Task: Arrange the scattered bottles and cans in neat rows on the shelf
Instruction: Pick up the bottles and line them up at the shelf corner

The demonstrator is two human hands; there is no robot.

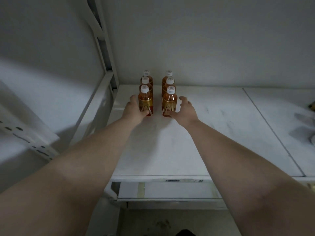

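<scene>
Amber bottles [145, 80] with white caps, six of them, stand in two rows of three mid-frame on the white shelf [170, 150]. Left hand [134, 109] is wrapped round the front left bottle [145, 101]. Right hand [185, 111] is half open, thumb touching the front right bottle [169, 101], fingers just off it.

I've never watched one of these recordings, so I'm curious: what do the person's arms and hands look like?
Both arms are bare as far as the view shows: no sleeve on the left forearm or the right forearm. The left hand and the right hand wear no gloves, and no watch, bracelet or ring shows.
</scene>
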